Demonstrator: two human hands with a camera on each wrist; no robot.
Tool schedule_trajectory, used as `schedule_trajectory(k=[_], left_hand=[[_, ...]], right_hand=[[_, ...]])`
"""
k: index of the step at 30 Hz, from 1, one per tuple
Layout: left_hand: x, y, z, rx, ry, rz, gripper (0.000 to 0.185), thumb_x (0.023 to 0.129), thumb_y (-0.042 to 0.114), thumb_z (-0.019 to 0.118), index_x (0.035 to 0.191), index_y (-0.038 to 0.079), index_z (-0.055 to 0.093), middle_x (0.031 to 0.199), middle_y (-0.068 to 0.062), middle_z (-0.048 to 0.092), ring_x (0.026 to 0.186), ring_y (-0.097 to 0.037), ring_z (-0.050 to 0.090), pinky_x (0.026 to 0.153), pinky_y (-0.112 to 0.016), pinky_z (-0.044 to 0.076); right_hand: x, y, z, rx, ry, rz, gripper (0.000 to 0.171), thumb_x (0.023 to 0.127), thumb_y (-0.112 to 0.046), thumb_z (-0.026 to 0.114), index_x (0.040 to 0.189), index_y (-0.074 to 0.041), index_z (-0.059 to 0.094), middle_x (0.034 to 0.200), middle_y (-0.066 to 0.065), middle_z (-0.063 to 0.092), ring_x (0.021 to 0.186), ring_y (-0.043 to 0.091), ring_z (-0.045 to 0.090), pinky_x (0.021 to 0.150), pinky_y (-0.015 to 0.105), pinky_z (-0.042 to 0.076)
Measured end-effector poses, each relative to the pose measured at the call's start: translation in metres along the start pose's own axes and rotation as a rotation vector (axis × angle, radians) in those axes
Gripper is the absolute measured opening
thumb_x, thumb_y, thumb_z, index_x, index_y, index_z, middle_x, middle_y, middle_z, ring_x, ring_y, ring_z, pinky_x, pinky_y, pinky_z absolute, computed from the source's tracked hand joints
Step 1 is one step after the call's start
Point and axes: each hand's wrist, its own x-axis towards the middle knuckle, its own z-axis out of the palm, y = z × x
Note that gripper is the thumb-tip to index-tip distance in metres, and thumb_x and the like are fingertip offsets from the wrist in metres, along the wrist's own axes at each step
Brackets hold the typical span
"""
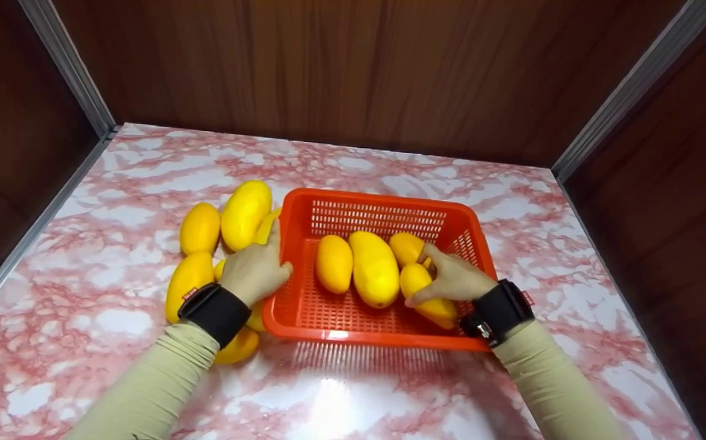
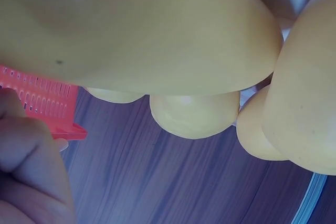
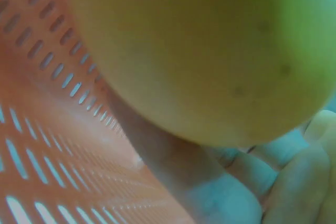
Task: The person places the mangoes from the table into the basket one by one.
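- Your right hand [image 1: 456, 280] is inside the orange basket [image 1: 304, 305], fingers [image 1: 417, 299] curled round a mango [image 1: 421, 287] at the basket's right side, thumb on top.
- Three more mangoes [image 1: 374, 267] lie in the basket, just left of the held one.
- Your left hand [image 1: 255, 271] is at the basket's left wall, thumb hooked over the rim; fingers half curled, grip unclear.
- Loose mangoes [image 1: 244, 214] are piled on the bench [image 1: 114, 293], left of the basket.
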Motion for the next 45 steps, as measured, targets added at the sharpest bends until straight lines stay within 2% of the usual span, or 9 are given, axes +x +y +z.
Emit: schedule_trajectory(k=[10,19,26,33,39,45], left_hand=[[-0.0001,0.0004,0.0025,0.016,0.024,0.018,0.084,0.092,0.033,0.053,0.159,0.005,0.012,0.066,-0.009,0.055,0.057,-0.026,0.055,0.049,-0.036,0.038],[0.0004,-0.0002,0.0019,0.002,0.006,-0.002,0.084,0.092,0.034,0.053,0.160,0.007,0.009,0.066,-0.008,0.053,0.056,-0.026,0.054,0.049,-0.036,0.038],[0.0012,0.0001,-0.0005,0.007,-0.003,-0.005,0.085,0.092,0.034,0.052,0.160,0.008,0.008,0.068,-0.010,0.056,0.057,-0.027,0.055,0.050,-0.036,0.038],[0.0000,0.0009,-0.0018,0.002,-0.005,-0.005,0.085,0.092,0.033,0.051,0.160,0.008,0.007,0.067,-0.008,0.054,0.056,-0.026,0.054,0.050,-0.036,0.037],[-0.0004,0.0001,-0.0003,-0.002,0.005,-0.001,0.085,0.092,0.033,0.052,0.160,0.007,0.009,0.068,-0.010,0.057,0.056,-0.027,0.056,0.049,-0.036,0.038],[0.0006,0.0003,-0.0006,0.000,-0.005,-0.007,0.085,0.092,0.034,0.051,0.160,0.008,0.007,0.067,-0.009,0.056,0.056,-0.027,0.055,0.049,-0.035,0.038]], right_hand=[[-0.0005,0.0017,0.0017,-0.070,-0.028,-0.012,0.062,0.065,-0.044,0.089,0.108,-0.012,0.058,0.106,0.011,0.065,0.090,0.023,0.058,0.075,0.032,0.047],[0.0009,0.0021,0.0039,-0.105,-0.043,0.001,0.065,0.066,-0.043,0.089,0.114,-0.012,0.059,0.109,0.012,0.063,0.092,0.024,0.055,0.078,0.034,0.045],[0.0002,0.0020,0.0043,-0.129,-0.052,0.041,0.073,0.066,-0.046,0.088,0.121,-0.011,0.058,0.117,0.016,0.060,0.098,0.027,0.054,0.082,0.038,0.046],[0.0023,0.0029,0.0048,-0.098,-0.042,-0.011,0.063,0.070,-0.046,0.086,0.115,-0.009,0.062,0.114,0.013,0.066,0.096,0.024,0.059,0.086,0.038,0.049],[0.0037,0.0027,0.0043,-0.124,-0.041,-0.015,0.065,0.072,-0.047,0.085,0.117,-0.007,0.063,0.110,0.013,0.067,0.095,0.024,0.059,0.087,0.041,0.049],[0.0042,0.0019,0.0040,-0.130,-0.046,-0.007,0.068,0.074,-0.050,0.082,0.122,-0.005,0.064,0.118,0.015,0.067,0.105,0.028,0.061,0.095,0.046,0.048]])
